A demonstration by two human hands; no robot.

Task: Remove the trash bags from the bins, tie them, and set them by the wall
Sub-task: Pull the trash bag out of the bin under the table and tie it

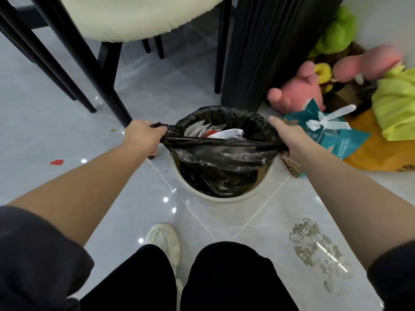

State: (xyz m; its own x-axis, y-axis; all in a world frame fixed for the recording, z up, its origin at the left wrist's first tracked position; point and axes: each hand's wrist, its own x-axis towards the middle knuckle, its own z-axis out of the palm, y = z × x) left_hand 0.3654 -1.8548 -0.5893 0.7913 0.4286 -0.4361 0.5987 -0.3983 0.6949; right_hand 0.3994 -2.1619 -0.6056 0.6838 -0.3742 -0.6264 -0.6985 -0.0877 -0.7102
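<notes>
A black trash bag (221,157) sits in a small round white bin (221,197) on the tiled floor in front of my knees. Paper and wrapper trash (221,132) shows through the bag's open mouth. My left hand (143,135) grips the bag's rim bunched at the left side. My right hand (289,136) grips the rim at the right. Between the two hands the near edge of the bag is pulled taut into a straight band across the bin. The far rim is still folded over the bin's edge.
A cream chair with black legs (107,86) stands at the back left. A dark ribbed column (269,48) rises behind the bin. Plush toys (298,90), a teal gift bag (325,133) and a yellow-green bag (397,104) crowd the floor at right.
</notes>
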